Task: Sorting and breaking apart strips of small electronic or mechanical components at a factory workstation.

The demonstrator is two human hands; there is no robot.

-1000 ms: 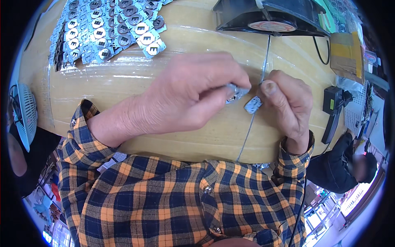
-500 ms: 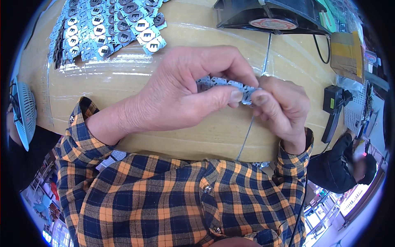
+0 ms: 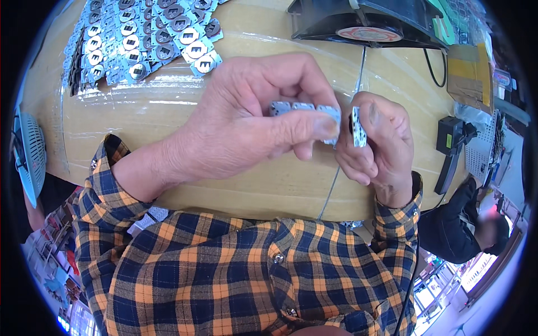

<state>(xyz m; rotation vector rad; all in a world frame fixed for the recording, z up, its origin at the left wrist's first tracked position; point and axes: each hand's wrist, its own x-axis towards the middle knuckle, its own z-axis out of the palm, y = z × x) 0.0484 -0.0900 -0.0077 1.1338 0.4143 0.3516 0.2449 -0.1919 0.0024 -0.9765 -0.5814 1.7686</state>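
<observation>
Across the whole view, a pale yellow wooden worktop wrapped in clear film carries everything, curving away toward the rim. At its far edge sits a black box-shaped fan with a round orange-pink hub label, and at the far left corner lies a spread of small silvery-blue metal plates with dark square centres, overlapping in rows. A black handheld tool with a green patch lies at the right edge, well apart from the hands. A thin grey wire runs over the worktop from the fan toward the person's body, passing under the hands.

Above the middle of the worktop, the left hand pinches a short strip of joined silvery-blue plates, three in a row; its grip is clamped on the strip, thumb below and fingers over the top. Just beside it, the right hand clamps a single small silvery plate with dark dots held on edge between thumb and fingers, close to the strip's end.
</observation>
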